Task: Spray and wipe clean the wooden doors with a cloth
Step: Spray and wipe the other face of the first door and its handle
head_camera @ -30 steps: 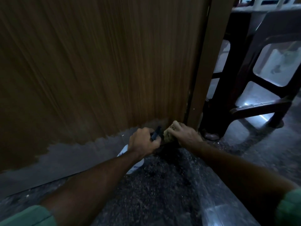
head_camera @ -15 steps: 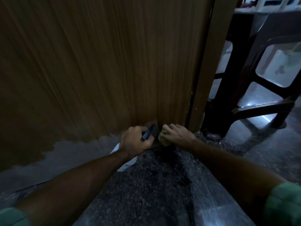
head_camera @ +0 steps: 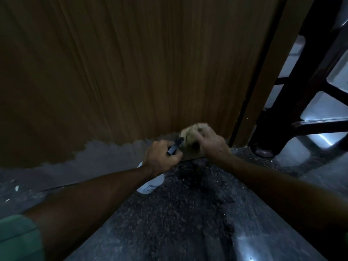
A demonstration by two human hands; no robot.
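A dim room with a speckled dark stone floor fills the lower half of the frame, and one wooden door with vertical grain takes up the upper left and centre; its lowest strip is worn grey and ragged. At the right edge of the door stands one door frame post, and beyond it, at the upper right, dark wooden furniture legs. Two bare forearms reach in from the bottom corners, with one green sleeve visible at the lower left. The left hand is wrapped around one white spray bottle, black nozzle toward the door. Just beside it, the right hand clutches one bunched tan cloth against the door's bottom edge, at centre frame
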